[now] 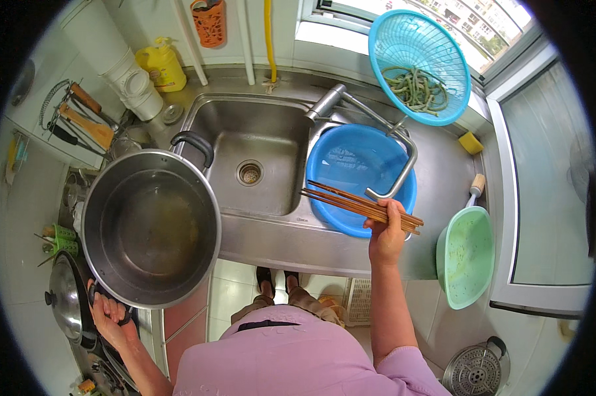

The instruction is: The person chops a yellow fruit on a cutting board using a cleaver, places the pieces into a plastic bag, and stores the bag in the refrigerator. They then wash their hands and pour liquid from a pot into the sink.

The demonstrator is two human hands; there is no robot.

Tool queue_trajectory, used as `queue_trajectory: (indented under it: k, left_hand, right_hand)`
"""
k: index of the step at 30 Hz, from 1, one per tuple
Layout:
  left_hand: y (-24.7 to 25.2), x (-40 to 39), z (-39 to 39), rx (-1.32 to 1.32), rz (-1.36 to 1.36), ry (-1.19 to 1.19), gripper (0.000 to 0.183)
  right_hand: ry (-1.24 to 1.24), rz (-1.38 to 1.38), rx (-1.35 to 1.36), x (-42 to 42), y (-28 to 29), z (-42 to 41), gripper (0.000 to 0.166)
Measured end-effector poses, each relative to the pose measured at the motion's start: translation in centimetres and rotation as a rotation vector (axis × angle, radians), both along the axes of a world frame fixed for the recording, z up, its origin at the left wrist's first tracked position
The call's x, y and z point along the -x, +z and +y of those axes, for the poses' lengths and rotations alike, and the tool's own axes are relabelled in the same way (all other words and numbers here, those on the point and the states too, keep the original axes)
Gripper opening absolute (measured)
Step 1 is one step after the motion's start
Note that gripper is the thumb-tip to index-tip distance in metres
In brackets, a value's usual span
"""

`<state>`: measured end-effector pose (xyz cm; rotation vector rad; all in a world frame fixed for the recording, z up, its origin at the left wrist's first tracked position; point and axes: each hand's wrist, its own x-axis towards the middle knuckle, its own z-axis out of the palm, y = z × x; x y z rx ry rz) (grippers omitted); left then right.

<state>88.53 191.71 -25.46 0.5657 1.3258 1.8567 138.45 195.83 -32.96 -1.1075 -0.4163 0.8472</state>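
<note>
A large metal pot (149, 232) with black handles is at the left, by the edge of the sink; a little cloudy liquid lies in it. My left hand (110, 317) grips its near handle. In my right hand (388, 230) is a bundle of brown wooden chopsticks (347, 200), pointing left over a blue plastic basin (327, 218) of water. The bent metal faucet (407, 168) reaches over that basin. Left of the basin lies the steel sink bowl (258, 133), its drain strainer visible.
A turquoise colander (377, 64) with long green beans stands by the window. A yellow sponge (471, 143), a brush (477, 185) and a green basin (466, 257) are at the right. At the left are a utensil rack (63, 116), a yellow bottle (162, 67) and a lidded pan (68, 297).
</note>
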Motion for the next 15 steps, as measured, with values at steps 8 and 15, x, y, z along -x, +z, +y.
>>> queue_trajectory:
  k: [8, 15]
  left_hand:
    - [0.5, -0.8, 0.3, 0.051, -0.002, 0.038, 0.036]
    - [0.5, -1.1, 0.6, 0.079, 0.001, 0.155, 0.040]
  right_hand:
    - [0.176, -0.198, -0.008, 5.4, 0.2, 6.1, 0.021]
    - [0.270, -0.350, -0.108, 7.4, -2.2, 15.2, 0.024]
